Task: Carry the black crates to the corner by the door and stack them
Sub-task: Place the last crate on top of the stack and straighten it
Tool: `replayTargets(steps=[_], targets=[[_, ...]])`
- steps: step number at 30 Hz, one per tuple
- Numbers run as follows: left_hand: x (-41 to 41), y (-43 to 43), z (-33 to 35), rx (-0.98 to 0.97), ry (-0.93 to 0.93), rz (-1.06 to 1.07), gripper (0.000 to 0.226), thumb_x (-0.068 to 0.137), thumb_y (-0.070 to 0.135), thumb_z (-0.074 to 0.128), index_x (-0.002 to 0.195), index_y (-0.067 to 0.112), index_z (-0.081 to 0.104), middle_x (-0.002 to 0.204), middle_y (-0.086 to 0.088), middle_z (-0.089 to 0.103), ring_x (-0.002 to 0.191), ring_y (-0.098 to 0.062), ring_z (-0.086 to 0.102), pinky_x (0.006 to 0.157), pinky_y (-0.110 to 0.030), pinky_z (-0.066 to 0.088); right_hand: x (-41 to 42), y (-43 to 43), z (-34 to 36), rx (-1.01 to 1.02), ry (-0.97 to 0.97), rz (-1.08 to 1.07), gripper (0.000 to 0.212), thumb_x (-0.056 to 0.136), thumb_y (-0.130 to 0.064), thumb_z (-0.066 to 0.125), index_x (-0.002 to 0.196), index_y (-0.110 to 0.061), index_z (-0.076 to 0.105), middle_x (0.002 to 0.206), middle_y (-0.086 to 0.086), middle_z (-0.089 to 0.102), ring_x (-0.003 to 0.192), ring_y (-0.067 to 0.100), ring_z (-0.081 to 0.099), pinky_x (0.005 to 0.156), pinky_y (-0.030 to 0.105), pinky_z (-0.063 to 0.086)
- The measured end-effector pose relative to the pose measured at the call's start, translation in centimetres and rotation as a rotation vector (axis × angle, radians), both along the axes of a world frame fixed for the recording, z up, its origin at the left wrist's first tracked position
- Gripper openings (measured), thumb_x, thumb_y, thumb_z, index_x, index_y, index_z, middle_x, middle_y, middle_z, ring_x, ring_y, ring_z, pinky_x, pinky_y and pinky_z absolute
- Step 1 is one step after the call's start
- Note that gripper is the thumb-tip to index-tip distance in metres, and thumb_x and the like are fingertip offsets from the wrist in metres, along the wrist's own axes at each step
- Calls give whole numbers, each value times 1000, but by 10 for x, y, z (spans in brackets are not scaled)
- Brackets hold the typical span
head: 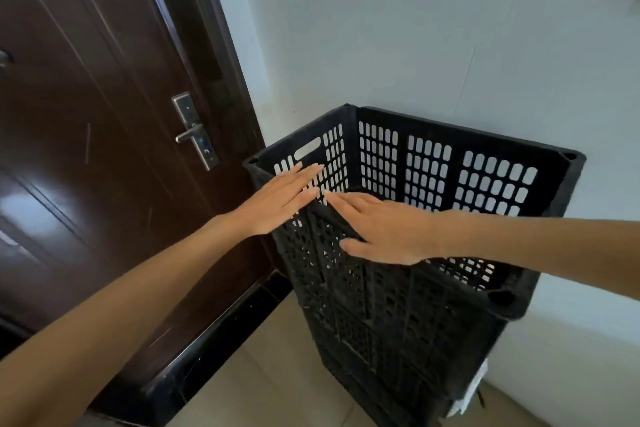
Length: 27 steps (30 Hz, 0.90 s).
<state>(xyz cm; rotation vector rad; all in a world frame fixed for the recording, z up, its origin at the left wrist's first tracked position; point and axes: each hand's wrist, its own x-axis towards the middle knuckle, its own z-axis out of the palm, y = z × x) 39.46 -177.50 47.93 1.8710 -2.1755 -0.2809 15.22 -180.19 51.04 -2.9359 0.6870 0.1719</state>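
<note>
From my seat I see the stack of black crates [398,305] standing in the corner, between the dark door [86,114] on the left and the pale wall [415,28] behind and to the right. The top crate [429,166] is open upward and its slotted walls let the wall show through. Below it the black mesh merges, so I cannot count the crates, and the foot of the stack is cut off by the bottom edge. Something white [474,388] pokes out low at the stack's right side (too little of it shows to name).

My left hand [277,198] and right hand [388,229] are both flat, fingers straight, gripping nothing. They lie over the top crate's near corner, fingertips almost meeting; whether the palms press on the rim or sit just above it I cannot tell.

The far rim sits close to the wall. On the left the stack stands near the door frame, below the metal door handle [194,133]. Bare tiled floor [270,374] opens toward me.
</note>
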Motion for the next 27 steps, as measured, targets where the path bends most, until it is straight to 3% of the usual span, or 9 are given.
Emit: replayTargets(steps=[5,10,14,20,27], targets=[[62,-6,23,-119,-43,9,59,101,55,25,154,32,15,162,12,17,150,-7,6,124,-39,7,65,-33,31,-132,-131,-117,66,101,-37,29,155,-17,-4,162,5,7,149,25,13,120,45,21],[98,-20,38,-100,-27,70,58,102,44,37,152,19,21,156,-5,30,144,-23,27,116,-39,24,120,-51,18,-170,-101,-228,71,99,-24,40,155,-12,-3,162,7,5,149,29,10,119,45,21],[107,-43,36,-86,-28,82,64,101,46,36,155,19,15,162,-4,18,150,-22,15,120,-44,20,142,-66,9,-152,-78,-305,76,97,-23,44,155,-13,-4,163,6,2,150,27,6,120,46,18],[116,-108,32,-13,-19,49,71,101,46,38,156,18,3,164,-2,0,151,-18,1,120,-37,9,158,-131,0,-195,-60,-441,84,94,-29,52,155,-13,-5,163,8,1,149,31,6,120,50,18],[112,-215,22,136,-70,-24,87,97,42,51,155,10,-5,164,-8,-5,151,-21,-1,123,-36,8,180,-233,-9,-213,-98,-451,88,91,-29,53,155,-12,-4,163,10,-1,150,29,0,120,48,6]])
